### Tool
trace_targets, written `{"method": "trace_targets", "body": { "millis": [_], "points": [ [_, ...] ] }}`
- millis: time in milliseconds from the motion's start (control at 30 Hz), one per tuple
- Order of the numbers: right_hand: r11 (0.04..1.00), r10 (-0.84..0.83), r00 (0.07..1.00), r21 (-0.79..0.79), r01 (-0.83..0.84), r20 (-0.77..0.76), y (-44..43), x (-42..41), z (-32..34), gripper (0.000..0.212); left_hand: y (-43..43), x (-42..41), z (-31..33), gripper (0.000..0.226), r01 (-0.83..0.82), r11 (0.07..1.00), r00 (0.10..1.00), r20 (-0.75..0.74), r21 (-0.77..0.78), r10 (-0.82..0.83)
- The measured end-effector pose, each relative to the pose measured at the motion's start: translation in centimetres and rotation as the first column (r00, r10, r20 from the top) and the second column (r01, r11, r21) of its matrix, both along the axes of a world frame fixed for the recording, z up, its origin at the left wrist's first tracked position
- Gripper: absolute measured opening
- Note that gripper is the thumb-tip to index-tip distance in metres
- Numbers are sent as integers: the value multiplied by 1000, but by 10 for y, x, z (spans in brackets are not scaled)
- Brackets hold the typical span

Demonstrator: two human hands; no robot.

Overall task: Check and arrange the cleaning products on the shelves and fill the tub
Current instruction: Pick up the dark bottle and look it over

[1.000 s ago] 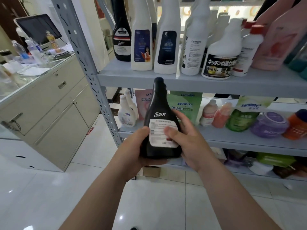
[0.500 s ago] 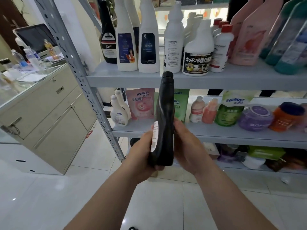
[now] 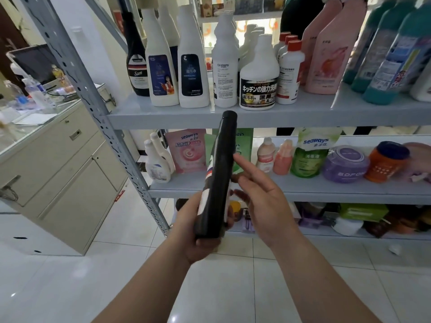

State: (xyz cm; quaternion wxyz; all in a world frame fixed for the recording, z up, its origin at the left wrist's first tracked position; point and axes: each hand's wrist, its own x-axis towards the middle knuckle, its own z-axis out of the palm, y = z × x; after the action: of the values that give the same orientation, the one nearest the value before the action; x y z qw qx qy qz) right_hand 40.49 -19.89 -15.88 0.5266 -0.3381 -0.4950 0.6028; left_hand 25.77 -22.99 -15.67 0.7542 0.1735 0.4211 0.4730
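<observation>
The left hand [image 3: 198,231] grasps the bottle [image 3: 218,173] by its base, neck tilted up above it. The right hand [image 3: 263,206], fingers released and straight, is just beside it.

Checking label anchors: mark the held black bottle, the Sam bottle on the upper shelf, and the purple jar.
held black bottle [image 3: 219,170], head view, middle of its narrow side.
Sam bottle [image 3: 137,74], head view, front label.
purple jar [image 3: 345,164], head view, front wall below the lid.
</observation>
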Motion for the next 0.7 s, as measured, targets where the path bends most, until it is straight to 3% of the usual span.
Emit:
{"method": "trace_targets", "body": {
  "millis": [100,200,300,433,500,533,600,700],
  "points": [
    [999,-37,997,42,34,66,-1,2,4,48,-1,0,-6,37,107,994,966,238,-27,-98],
    [998,-40,997,43,37,73,0,5,5,45,0,1,-9,34,111,994,964,247,-22,-102],
    [1000,9,999,21,-10,53,4,6,-1,37,5,5,-7,31,-29,999,999,14,-17,29],
    [994,-16,999,-107,21,43,13,-1,-9,34,5,7,2,35,-160,972,908,-362,170,212],
    [972,-98,995,-214,101,26,23,-7,-16,27,-2,11,14,30,-118,960,876,-429,256,222],
    [938,-120,992,-333,98,-47,27,-8,-19,35,-8,15,20,32,-84,953,872,-441,291,211],
    [846,-103,968,-532,-35,-229,35,-8,-25,59,-20,21,26,37,46,913,835,-517,405,188],
    [805,-22,892,-537,-252,-451,35,-4,-28,57,-33,25,31,38,259,807,706,-674,531,217]
  ]
}}
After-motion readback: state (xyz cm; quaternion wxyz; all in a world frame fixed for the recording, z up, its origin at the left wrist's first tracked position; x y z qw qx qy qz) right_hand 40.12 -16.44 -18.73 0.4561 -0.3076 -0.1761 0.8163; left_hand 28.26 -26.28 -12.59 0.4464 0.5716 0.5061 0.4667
